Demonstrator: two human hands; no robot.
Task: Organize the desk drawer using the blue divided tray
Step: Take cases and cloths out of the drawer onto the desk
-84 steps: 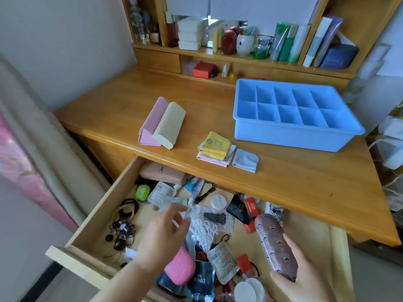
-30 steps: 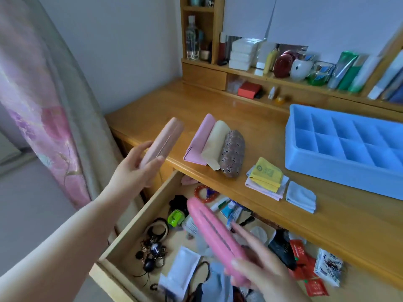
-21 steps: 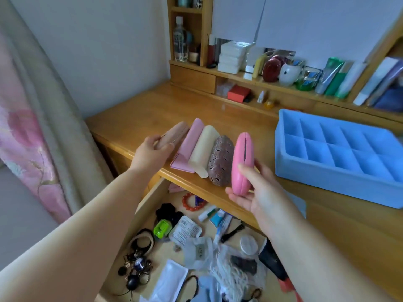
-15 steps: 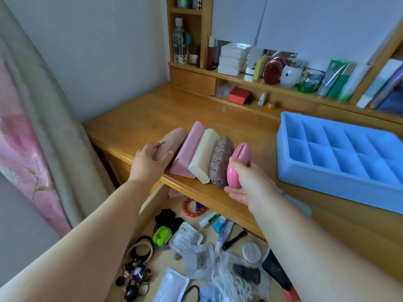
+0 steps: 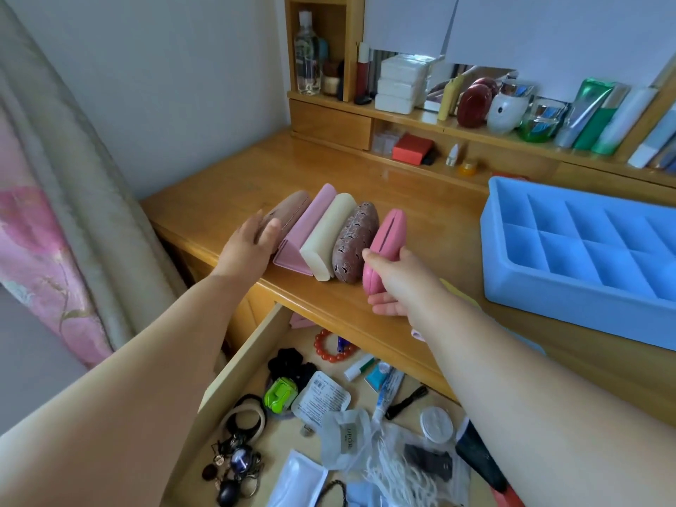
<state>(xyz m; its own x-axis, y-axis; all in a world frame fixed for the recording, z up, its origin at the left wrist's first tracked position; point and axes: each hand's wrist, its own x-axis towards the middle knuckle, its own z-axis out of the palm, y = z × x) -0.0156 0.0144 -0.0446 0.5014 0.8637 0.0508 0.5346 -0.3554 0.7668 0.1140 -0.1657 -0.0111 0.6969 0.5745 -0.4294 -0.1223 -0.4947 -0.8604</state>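
Blue and made of plastic, the big divided tray (image 5: 570,258) is seen in the head view on the wooden desk top (image 5: 413,192), to the right, and nothing can be seen in any of its little boxes. Five long cases are lined up side by side near the front edge of the desk. The bright pink oval case (image 5: 387,239) at the right end is pinched by the right hand (image 5: 393,283), thumb on one side and fingers on the other. The dusty brown-pink case (image 5: 289,210) at the left end is pressed by the left hand (image 5: 248,247), with fingers laid over it. The open wooden drawer (image 5: 237,364) below is full of small mixed things. So the job looks only just begun: the drawer is yet to be emptied, and the tray is yet to be filled.
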